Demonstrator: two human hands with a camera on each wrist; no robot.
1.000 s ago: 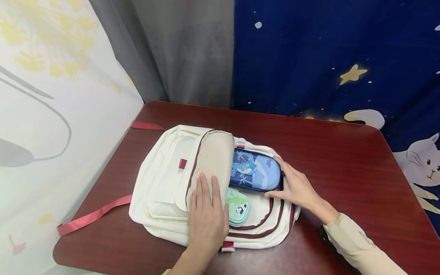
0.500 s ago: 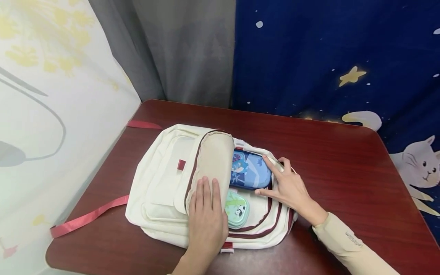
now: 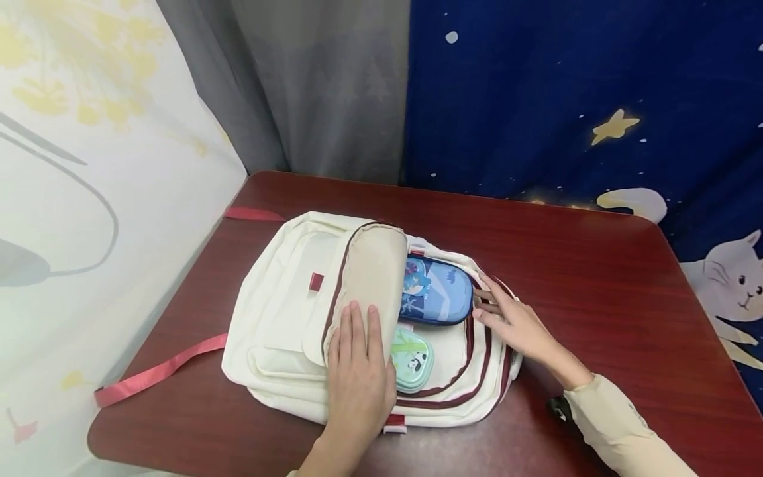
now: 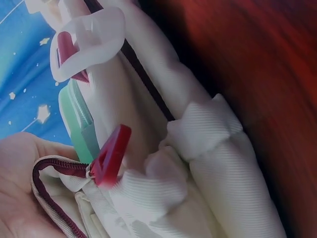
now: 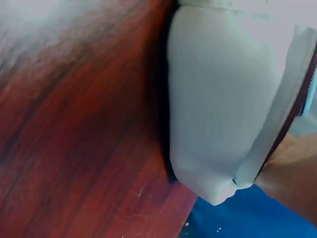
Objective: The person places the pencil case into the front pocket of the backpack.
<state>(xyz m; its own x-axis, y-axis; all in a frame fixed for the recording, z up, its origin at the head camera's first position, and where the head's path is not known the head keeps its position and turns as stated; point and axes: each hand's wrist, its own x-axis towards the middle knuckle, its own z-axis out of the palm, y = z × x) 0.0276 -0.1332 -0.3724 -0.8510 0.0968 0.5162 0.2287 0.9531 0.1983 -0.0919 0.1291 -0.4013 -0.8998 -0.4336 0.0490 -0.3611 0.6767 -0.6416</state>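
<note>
A white backpack (image 3: 280,285) lies on the table, its front pocket flap (image 3: 375,265) folded back to the left. My left hand (image 3: 360,381) rests on this flap with straight fingers. Partly under the flap's edge sits a blue pencil case (image 3: 444,291) with a dinosaur picture. Beside it, nearer me, is a smaller mint-green panda case (image 3: 414,361), its left part covered by the flap and hand. My right hand (image 3: 521,324) is at the blue case's right end, fingertips touching or very near it, not gripping. In the left wrist view a red zip pull (image 4: 113,156) hangs from the pocket zip.
The dark red table (image 3: 596,285) carries the bag. Red straps (image 3: 169,371) trail off its left side. A small black object (image 3: 559,409) lies by the right sleeve. A grey curtain (image 3: 334,86) and a blue starry curtain (image 3: 536,99) hang behind the table.
The blue pencil case has moved left, further under the flap. My right hand has gone from spanning the case's end to having its fingers against or near that end. The left hand stays put.
</note>
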